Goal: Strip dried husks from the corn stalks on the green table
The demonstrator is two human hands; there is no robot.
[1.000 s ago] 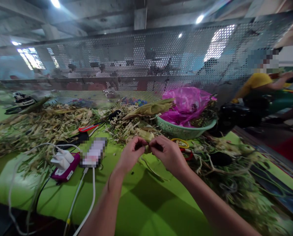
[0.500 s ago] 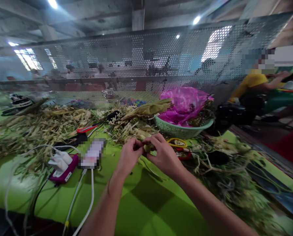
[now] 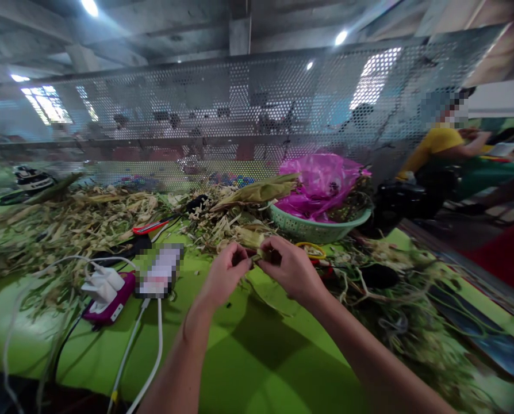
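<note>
My left hand [image 3: 226,273] and my right hand [image 3: 289,267] meet over the green table [image 3: 222,356], fingers pinched close together. Between their fingertips is a small strip of corn husk [image 3: 259,257], partly hidden by the fingers. A thin strand curves down from the pinch toward the table. Just beyond the hands lies a heap of dry corn husk scraps [image 3: 222,227], with one long whole husk [image 3: 257,191] on top. Behind my right hand stands a pale green plastic basket [image 3: 319,229] with a bright pink plastic bag [image 3: 313,178] in it.
A phone [image 3: 160,270] with white cables lies left of my hands, beside a purple power strip [image 3: 108,307] with white chargers. Red-handled cutters [image 3: 151,226] rest among the scraps. Tangled fibres [image 3: 429,328] cover the right side. A perforated metal screen [image 3: 188,115] runs behind; a person in yellow [image 3: 438,144] sits at right.
My fingertips have moved slightly apart, and more of the husk strip shows between them. The whole view has shifted a little.
</note>
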